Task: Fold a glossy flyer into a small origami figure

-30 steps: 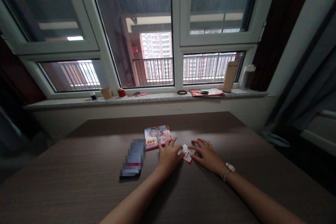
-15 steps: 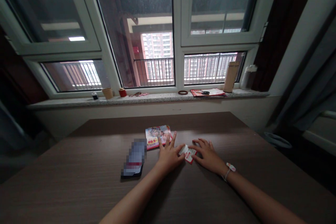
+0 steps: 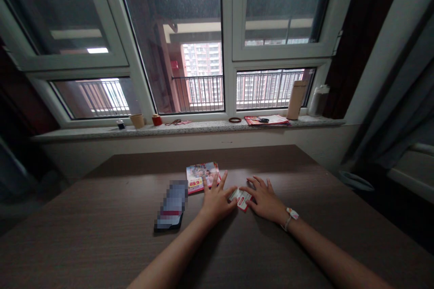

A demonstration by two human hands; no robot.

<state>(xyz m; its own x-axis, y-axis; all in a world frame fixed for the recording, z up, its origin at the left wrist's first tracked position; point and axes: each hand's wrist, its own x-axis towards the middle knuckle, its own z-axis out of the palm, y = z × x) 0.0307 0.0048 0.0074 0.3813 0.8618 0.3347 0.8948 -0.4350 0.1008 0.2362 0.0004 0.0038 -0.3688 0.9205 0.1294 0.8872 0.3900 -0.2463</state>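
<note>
A small white and red folded paper (image 3: 240, 198) lies on the dark wooden table (image 3: 101, 244). My left hand (image 3: 214, 199) rests on the table with its fingers spread, the thumb against the paper's left edge. My right hand (image 3: 265, 198) lies flat to the paper's right, its fingertips pressing on that side. A thin bracelet sits on my right wrist. Just beyond my left hand lies a colourful flyer (image 3: 202, 176) with a price printed on it.
A phone (image 3: 172, 206) lies left of my left hand. The stone windowsill (image 3: 203, 127) holds a small cup (image 3: 137, 120), a red pot (image 3: 156, 119), a red booklet (image 3: 267, 119) and a tall brown flask (image 3: 296, 99). A curtain (image 3: 389, 113) hangs at the right.
My left hand's fingers have spread wider and reach toward the flyer. My right hand has shifted slightly left against the paper. The paper has stayed where it was.
</note>
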